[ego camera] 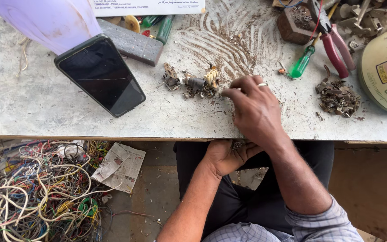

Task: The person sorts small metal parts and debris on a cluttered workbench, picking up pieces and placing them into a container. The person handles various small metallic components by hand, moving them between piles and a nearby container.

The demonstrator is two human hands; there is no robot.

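Scrap bits (192, 83) heaped mid-bench, left of right hand (255, 109), whose fingers are curled on bench, raking debris toward near edge. Left hand (226, 156) cupped open below edge, small piece held. Risk — bits swept past palm, lost among floor wires (36, 190).
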